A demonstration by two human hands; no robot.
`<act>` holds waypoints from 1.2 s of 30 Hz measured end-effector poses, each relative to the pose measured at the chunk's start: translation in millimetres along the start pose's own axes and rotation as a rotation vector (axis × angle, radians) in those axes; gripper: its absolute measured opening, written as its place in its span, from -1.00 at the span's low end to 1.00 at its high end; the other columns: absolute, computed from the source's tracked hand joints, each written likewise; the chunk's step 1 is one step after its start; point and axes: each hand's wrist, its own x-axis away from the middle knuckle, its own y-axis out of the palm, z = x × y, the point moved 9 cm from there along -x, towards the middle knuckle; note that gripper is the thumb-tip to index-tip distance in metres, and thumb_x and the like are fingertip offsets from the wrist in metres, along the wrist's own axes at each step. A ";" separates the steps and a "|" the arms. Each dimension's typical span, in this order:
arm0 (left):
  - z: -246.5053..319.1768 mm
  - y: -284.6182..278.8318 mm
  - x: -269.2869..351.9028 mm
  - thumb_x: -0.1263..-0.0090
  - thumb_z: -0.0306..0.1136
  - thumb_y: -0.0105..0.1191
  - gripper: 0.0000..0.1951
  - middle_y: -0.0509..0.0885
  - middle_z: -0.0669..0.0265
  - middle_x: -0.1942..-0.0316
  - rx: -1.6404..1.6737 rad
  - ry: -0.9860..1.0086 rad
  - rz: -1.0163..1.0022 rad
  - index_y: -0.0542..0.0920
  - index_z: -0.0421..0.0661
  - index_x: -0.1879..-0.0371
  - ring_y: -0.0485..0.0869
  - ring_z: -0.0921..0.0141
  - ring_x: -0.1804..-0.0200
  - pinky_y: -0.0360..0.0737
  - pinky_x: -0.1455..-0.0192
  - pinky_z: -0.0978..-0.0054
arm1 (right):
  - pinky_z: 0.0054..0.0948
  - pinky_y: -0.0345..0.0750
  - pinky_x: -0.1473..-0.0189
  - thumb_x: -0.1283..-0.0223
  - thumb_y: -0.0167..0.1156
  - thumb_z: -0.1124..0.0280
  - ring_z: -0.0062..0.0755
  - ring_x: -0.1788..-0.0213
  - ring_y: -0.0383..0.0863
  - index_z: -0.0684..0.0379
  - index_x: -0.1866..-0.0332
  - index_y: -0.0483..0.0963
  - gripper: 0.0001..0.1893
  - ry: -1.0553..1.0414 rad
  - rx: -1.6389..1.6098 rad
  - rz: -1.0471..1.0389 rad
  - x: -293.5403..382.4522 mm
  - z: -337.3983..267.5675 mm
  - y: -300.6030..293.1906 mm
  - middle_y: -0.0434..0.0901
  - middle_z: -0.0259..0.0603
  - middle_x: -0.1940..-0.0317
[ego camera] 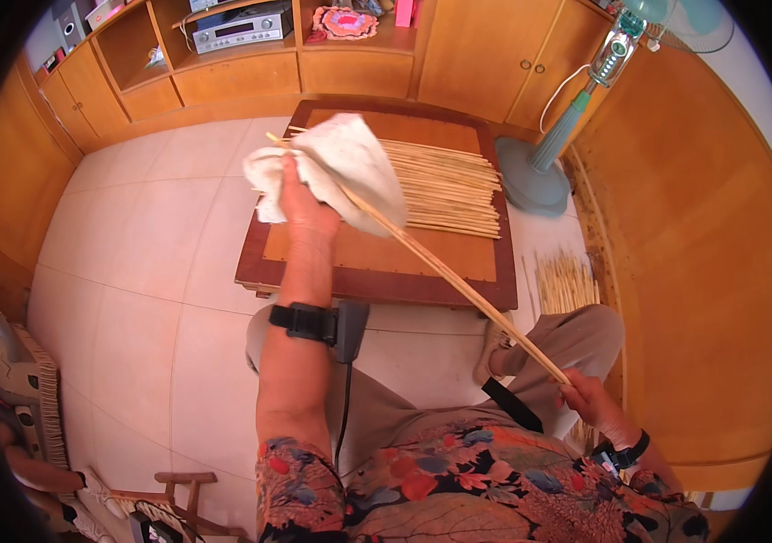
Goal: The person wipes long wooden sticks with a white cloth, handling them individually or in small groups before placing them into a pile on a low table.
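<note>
A long, thin plant stalk (457,279), straw-coloured, slants across the view from the upper left to the lower right. My right hand (584,399) grips its near end above my knee. Around its far part my left hand (308,200) holds a white cloth (352,163), and the stalk's tip shows beyond the cloth. Below the cloth stands a low wooden table (386,279) with a dark red border. Many similar stalks (450,186) lie side by side on it, their left parts mostly hidden by the cloth and my left hand.
More stalks (566,282) lie on the floor to the right, beside a wooden panel (698,292). A standing fan (542,163) is at the table's far right corner. Wooden cabinets (237,78) line the back. Another person's gloved hand (97,490) and a wooden frame (186,499) appear lower left.
</note>
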 end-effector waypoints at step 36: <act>-86.6 5.7 56.0 -0.25 -0.17 0.00 -0.53 0.40 0.31 0.00 -0.204 -0.300 -0.263 0.27 -0.12 -0.08 0.37 0.36 -0.05 0.35 -0.10 0.39 | -0.76 0.05 0.74 -0.27 -0.19 0.24 -0.77 0.75 0.09 0.19 0.14 0.29 -0.75 -0.021 -0.623 -0.385 -118.0 -107.2 70.1 0.40 -0.32 0.58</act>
